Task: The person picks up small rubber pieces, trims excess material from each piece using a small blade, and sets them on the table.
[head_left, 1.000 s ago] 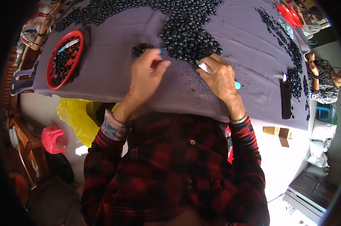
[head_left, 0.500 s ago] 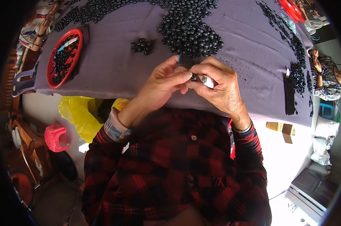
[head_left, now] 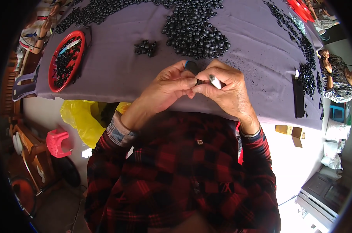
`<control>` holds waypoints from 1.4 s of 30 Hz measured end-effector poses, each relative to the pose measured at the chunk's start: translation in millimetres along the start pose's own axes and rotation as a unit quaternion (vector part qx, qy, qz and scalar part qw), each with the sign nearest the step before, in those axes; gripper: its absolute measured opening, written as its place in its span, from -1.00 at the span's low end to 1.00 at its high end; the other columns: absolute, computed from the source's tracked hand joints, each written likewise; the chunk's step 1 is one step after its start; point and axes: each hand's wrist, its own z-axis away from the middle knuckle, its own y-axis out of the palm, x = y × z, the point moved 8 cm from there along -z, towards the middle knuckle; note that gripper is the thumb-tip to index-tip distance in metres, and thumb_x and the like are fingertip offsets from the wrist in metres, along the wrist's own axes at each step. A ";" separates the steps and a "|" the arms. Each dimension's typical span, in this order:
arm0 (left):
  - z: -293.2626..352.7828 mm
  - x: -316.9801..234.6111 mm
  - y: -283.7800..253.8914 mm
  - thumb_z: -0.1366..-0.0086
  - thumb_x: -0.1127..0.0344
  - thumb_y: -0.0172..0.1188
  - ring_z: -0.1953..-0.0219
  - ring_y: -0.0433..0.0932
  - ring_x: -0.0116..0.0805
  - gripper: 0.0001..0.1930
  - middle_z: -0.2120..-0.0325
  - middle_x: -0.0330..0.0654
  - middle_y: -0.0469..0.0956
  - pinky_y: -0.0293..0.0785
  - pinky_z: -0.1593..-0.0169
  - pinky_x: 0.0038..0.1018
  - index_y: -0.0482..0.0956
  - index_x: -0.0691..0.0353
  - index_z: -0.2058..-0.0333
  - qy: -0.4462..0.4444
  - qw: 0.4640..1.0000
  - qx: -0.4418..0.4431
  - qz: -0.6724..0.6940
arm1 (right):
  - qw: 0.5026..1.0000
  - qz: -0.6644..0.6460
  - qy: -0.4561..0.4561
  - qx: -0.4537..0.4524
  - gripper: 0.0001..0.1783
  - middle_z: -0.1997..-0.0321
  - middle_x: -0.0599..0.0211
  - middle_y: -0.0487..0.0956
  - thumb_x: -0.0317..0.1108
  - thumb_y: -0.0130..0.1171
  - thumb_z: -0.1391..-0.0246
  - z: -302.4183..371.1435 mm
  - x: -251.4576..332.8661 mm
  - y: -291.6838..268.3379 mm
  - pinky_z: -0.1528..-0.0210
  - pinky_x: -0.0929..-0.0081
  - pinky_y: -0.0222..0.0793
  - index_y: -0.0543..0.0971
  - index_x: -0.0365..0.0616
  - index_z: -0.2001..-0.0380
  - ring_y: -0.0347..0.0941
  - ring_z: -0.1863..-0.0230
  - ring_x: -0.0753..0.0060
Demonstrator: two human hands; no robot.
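Note:
Near the table's front edge my two hands meet. My left hand [head_left: 164, 85] is closed, pinching a small dark round piece [head_left: 199, 82] between thumb and fingers. A dark finger cover with a blue edge [head_left: 191, 66] sits on one of its fingers. My right hand [head_left: 232, 87] grips a slim tool with a white end [head_left: 214, 81], its fingertips against the same piece; the tool's working end is hidden. Just beyond the hands lies a large heap of black, bead-like round pieces [head_left: 197, 39]. A small cluster of the same pieces [head_left: 145, 48] lies left of it.
A red basin [head_left: 82, 44] with dark bits stands on the purple tablecloth [head_left: 113, 70] at left. A black oblong object [head_left: 298, 97] lies at the right edge beside scattered dark pieces. A yellow bag [head_left: 79, 120] hangs below the table. Other people sit at both sides.
The white tool end has tilted more upright in my right hand. Both hands stay together, turned slightly, with the finger cover showing more.

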 end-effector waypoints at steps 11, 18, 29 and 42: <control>-0.6 6.9 4.4 -0.26 0.40 0.17 0.31 0.47 -0.43 -0.68 0.38 -0.24 0.48 0.40 0.29 -0.52 0.32 0.23 0.04 -0.030 0.999 0.015 0.030 | 0.989 -0.111 0.085 0.041 -0.90 0.48 0.39 0.51 -0.44 0.21 -0.12 -1.2 -17.2 1.0 0.34 0.56 0.38 0.61 -0.26 0.40 0.46 0.41 0.56; 1.9 -17.3 10.8 -0.27 0.39 0.16 0.30 0.47 -0.42 -0.64 0.35 -0.22 0.49 0.43 0.24 -0.48 0.29 0.22 0.00 0.052 0.998 0.017 -0.010 | 0.998 0.045 0.050 -0.009 -0.72 0.50 0.46 0.43 -0.27 0.30 -0.04 3.4 5.5 -16.6 0.38 0.58 0.29 0.54 -0.20 0.23 0.31 0.48 0.61; 5.9 -27.6 14.4 -0.32 0.44 0.08 0.29 0.49 -0.47 -0.79 0.29 -0.22 0.52 0.44 0.19 -0.48 0.36 0.17 0.09 0.094 0.995 0.029 -0.006 | 0.982 0.182 -0.044 0.003 -0.77 0.51 0.39 0.49 -0.23 0.33 0.03 4.2 18.9 1.6 0.54 0.32 0.38 0.58 -0.03 0.30 0.47 0.53 0.23; 7.0 -13.7 8.2 -0.28 0.52 0.08 0.24 0.48 -0.37 -0.60 0.28 -0.16 0.51 0.44 0.16 -0.41 0.32 0.14 -0.08 0.069 0.997 0.011 -0.020 | 0.985 0.153 -0.077 -0.028 -0.82 0.53 0.32 0.50 -0.30 0.20 -0.14 2.1 13.6 0.0 0.46 0.51 0.36 0.57 -0.17 0.27 0.43 0.55 0.44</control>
